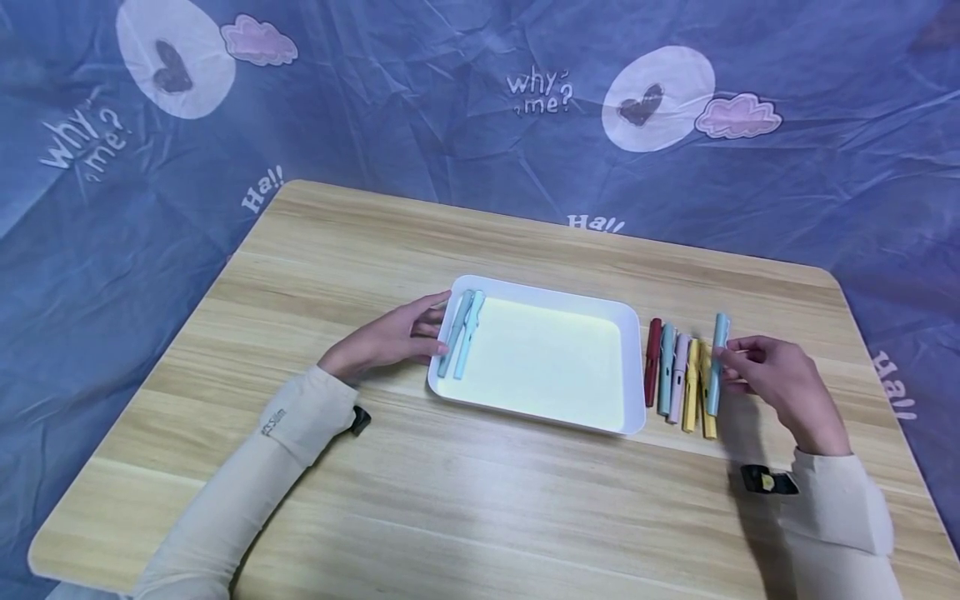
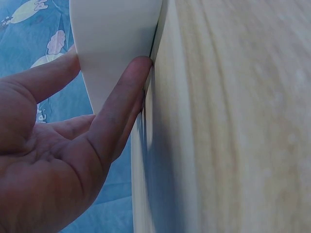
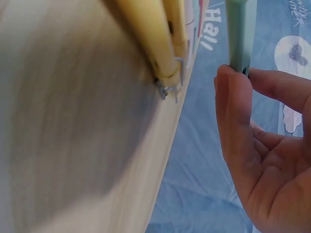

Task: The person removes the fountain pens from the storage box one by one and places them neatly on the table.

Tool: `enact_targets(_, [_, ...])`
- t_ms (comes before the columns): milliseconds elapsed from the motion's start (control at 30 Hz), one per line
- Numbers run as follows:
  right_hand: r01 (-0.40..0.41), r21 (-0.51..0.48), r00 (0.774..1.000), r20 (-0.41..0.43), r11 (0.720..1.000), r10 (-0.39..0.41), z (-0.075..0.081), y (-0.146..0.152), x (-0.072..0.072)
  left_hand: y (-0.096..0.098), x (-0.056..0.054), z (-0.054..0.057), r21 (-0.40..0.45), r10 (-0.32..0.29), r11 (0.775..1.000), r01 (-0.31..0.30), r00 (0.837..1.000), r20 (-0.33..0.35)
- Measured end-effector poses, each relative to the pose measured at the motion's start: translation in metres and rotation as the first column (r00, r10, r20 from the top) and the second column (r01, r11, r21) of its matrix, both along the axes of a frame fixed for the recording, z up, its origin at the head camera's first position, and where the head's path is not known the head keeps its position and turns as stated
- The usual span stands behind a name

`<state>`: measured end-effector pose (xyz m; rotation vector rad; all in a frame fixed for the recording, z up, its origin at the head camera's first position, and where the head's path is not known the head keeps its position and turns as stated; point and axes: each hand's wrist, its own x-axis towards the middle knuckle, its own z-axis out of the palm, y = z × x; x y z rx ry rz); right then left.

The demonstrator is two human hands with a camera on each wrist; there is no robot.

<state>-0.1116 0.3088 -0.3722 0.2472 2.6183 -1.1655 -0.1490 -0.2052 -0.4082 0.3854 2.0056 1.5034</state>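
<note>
My left hand (image 1: 408,332) holds the left side of a white tray (image 1: 632,367), with the thumb over the rim and fingers against the outer wall (image 2: 114,43). Inside, along that side, lie a grey-blue pen (image 1: 454,333) and a pale blue pen (image 1: 468,335). At the right, my right hand (image 1: 780,379) pinches a light blue pen (image 1: 717,367) between thumb and fingers. In the right wrist view this pen (image 3: 241,34) stands apart from the yellow pens (image 3: 150,39). Below and left of it in the head view is a row of capped pens.
Starting beside the tray's right wall, the row runs red pen (image 1: 653,362), blue pen (image 1: 666,368), lilac pen (image 1: 678,379), then two yellow pens (image 1: 692,385). The wooden table (image 1: 465,500) ends at a printed blue cloth (image 1: 450,100) behind.
</note>
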Motion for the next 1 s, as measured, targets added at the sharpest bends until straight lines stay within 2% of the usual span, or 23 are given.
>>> enact_targets(167, [0.006, 0.02, 0.999, 0.032, 1.0, -0.007, -0.004, 0.009, 0.0, 0.001, -0.001, 0.0, -0.002, -0.004, 1.0, 0.004, 1.0, -0.012])
enact_targets(433, [-0.031, 0.057, 0.993, 0.118, 0.998, 0.024, -0.01, 0.023, 0.007, 0.001, 0.0, -0.003, 0.004, -0.001, 1.0, 0.001, 1.0, -0.031])
enact_targets(633, [-0.041, 0.028, 0.989, 0.143, 0.999, 0.036, -0.015, 0.028, 0.011, 0.0, -0.001, -0.003, -0.014, -0.018, 1.0, 0.017, 0.997, -0.077])
enact_targets(1000, [-0.068, 0.027, 0.982, 0.177, 0.997, 0.062, -0.023, 0.031, 0.01, -0.001, -0.001, -0.003, -0.03, -0.02, 0.999, 0.017, 0.997, -0.077])
